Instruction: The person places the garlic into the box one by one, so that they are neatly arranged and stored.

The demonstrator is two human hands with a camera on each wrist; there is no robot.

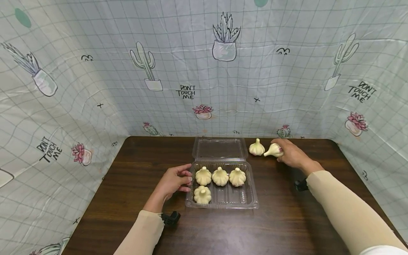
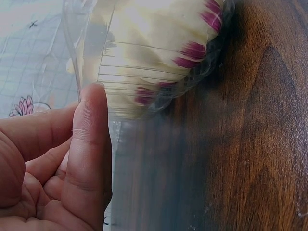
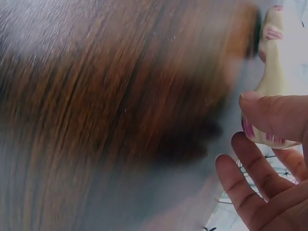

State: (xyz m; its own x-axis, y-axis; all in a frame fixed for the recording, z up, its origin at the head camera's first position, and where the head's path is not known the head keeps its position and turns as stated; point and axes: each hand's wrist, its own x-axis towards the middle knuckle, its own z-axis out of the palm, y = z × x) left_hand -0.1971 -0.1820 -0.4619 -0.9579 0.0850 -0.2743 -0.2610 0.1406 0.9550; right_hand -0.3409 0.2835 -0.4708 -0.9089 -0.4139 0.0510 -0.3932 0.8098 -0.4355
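Observation:
A clear plastic clamshell container (image 1: 227, 202) lies with its lid (image 1: 220, 148) folded back. Inside it, three garlic bulbs (image 1: 220, 176) line the back row, and one more garlic bulb (image 1: 202, 194) occupies the front left. My left hand (image 1: 173, 182) pinches the container's left rim; the left wrist view shows the thumb against the plastic wall, close to a purple-streaked bulb (image 2: 154, 43). At the back right, my right hand (image 1: 291, 154) grips a garlic bulb (image 1: 275, 150) lying sideways, stem pointing left. In the right wrist view, thumb and fingers hold its root end (image 3: 269, 137).
Another garlic bulb (image 1: 256, 147) stands upright between the lid and my right hand. The dark wooden table (image 1: 216, 233) is bordered at the back and sides by a patterned curtain (image 1: 178, 63).

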